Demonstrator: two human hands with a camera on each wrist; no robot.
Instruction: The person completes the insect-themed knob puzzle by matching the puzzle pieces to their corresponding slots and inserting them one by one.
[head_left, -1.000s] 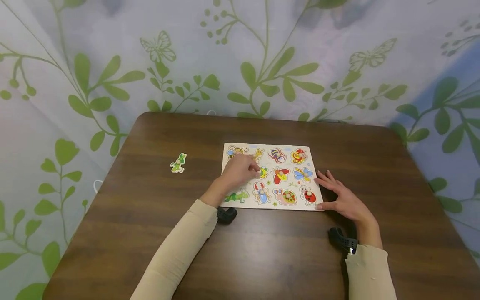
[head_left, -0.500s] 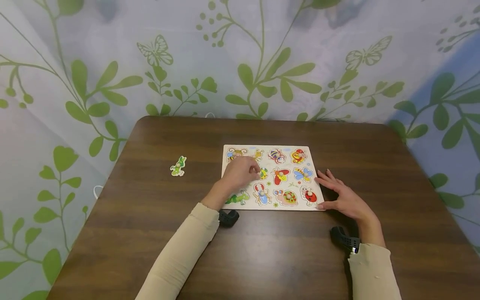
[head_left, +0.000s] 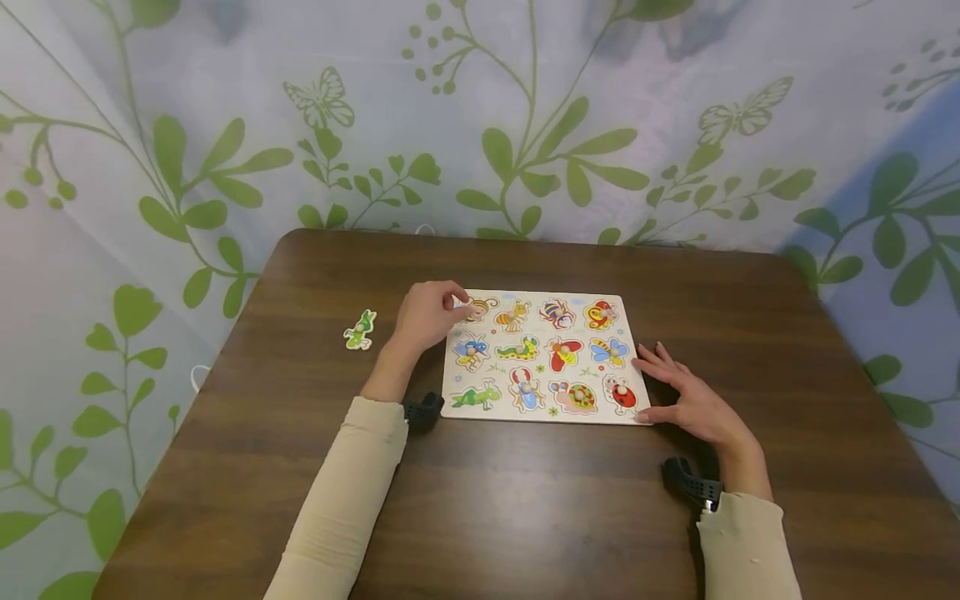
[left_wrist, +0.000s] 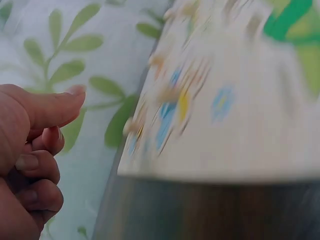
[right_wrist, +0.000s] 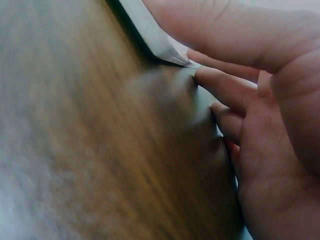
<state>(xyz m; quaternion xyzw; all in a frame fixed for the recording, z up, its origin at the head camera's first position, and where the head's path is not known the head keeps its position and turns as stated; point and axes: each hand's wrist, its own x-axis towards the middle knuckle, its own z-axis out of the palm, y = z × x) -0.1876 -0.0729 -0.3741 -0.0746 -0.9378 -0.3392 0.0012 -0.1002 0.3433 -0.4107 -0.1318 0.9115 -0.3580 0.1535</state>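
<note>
A wooden peg puzzle board (head_left: 510,372) with printed insects lies on the table, most of its pieces bearing small knobs. My left hand (head_left: 426,315) hovers over its upper left corner by the bee piece (head_left: 480,309). Nothing shows between the loosely bent thumb and fingers in the left wrist view. A green caterpillar piece (head_left: 517,348) sits in the middle row. My right hand (head_left: 693,402) rests at the board's right edge, fingers extended, thumb at the near corner. A loose green grasshopper piece (head_left: 361,330) lies on the table left of the board.
The brown wooden table (head_left: 525,517) stands against a fabric backdrop (head_left: 450,108) printed with green leaves. A green grasshopper picture (head_left: 477,396) without a visible knob marks the board's near left corner. Black wrist mounts sit on both forearms.
My left hand has moved left and away from me, off the caterpillar piece, which is now uncovered. My right hand has stayed at the board's edge.
</note>
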